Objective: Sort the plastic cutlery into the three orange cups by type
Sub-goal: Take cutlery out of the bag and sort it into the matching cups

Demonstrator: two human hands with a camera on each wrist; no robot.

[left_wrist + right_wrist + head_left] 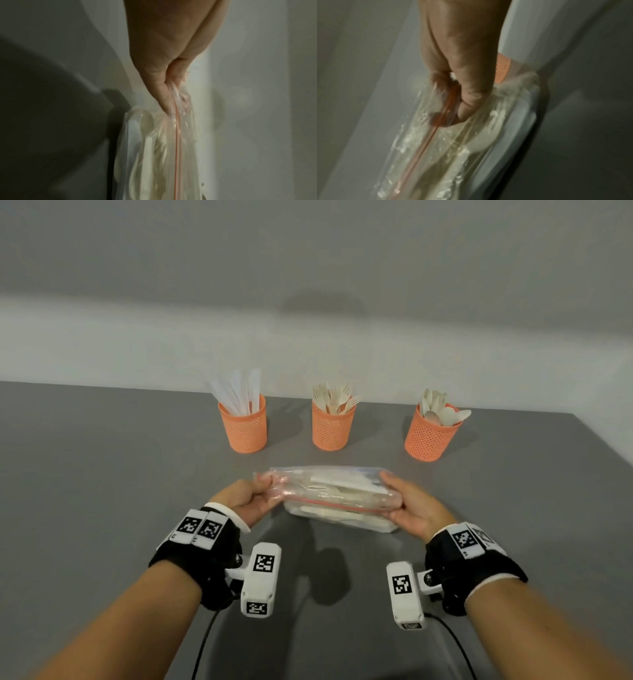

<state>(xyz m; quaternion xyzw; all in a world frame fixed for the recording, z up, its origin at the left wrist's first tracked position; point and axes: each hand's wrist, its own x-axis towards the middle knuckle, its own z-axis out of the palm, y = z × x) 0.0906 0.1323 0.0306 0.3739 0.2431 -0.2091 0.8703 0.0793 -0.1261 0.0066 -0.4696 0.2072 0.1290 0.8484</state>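
Clear, crinkled plastic makes up the bag (329,498) held across the near middle of the grey desk (102,474), and its glare and folds blur the pale cutlery (342,487) packed inside, so single pieces in it are hard to tell apart; whether the bag's underside touches the desk cannot be made out. An orange-red seal line (325,503) runs along the bag's length. The left hand (245,498) pinches the bag's left end, thumb pressed against fingers over gathered film, as the left wrist view shows at close range (164,86). The right hand (416,508) grips the right end, thumb on top and fingers curled beneath, partly seen through the plastic in the right wrist view (467,97), which is smeared and soft. Beyond the bag, three orange mesh cups stand in a row near the far edge of the desk, well apart from each other. The left cup (245,428) holds flat white knives (239,393), the middle cup (331,428) holds pale forks (334,398), and the right cup (428,436), which looks tilted in this wide view, holds spoons (440,409). Black wrist straps with white coded tags cover both wrists, and the forearms are cut off at the bottom edge.
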